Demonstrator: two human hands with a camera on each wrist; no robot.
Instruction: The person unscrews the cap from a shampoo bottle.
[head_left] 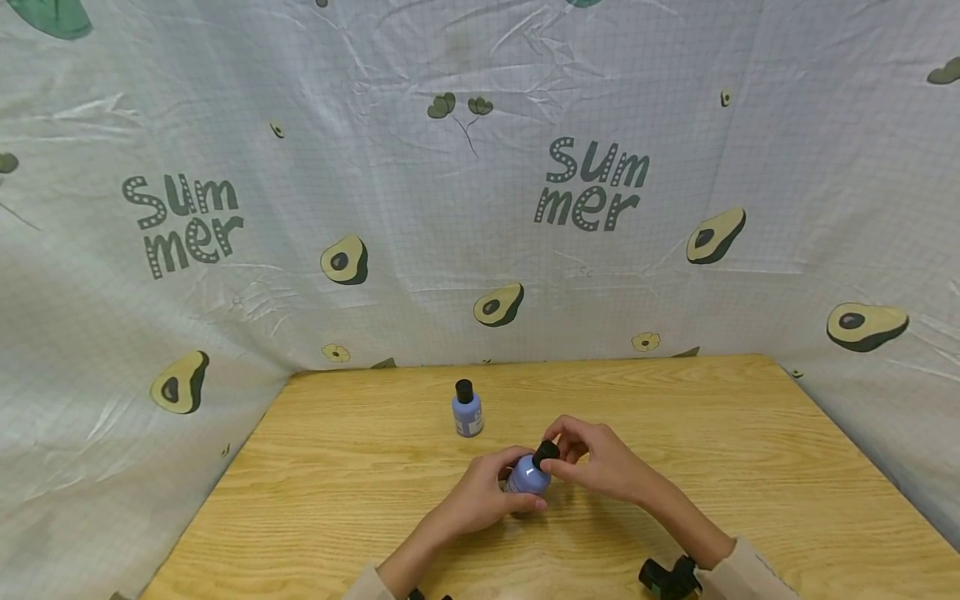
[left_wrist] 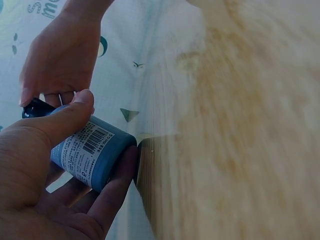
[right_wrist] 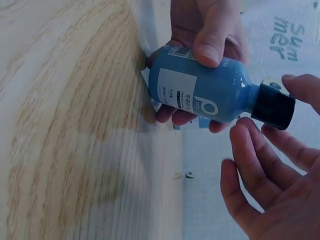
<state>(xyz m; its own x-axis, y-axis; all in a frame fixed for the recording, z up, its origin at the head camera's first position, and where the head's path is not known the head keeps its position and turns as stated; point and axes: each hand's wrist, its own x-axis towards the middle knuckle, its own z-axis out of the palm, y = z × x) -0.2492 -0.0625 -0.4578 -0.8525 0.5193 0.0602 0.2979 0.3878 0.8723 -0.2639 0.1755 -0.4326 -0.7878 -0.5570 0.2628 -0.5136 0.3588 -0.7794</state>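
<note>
Blue bottle (head_left: 529, 477): lower centre of the head frame, between the hands
Left hand (head_left: 491, 497): grip curled round the body
Right hand (head_left: 600, 460): grip narrowed, thumb and finger pinching the black cap (head_left: 547, 451)
Handling: probably light, fairly stiff, smooth; hold body and cap sides
Long axis: tilted, cap toward upper right
Second bottle (head_left: 468, 417): upright, farther up-frame

Curtained-off nook, seemingly indoors, avocado-print sheeting (head_left: 435, 217), wood-grain table (head_left: 352, 467)
</note>
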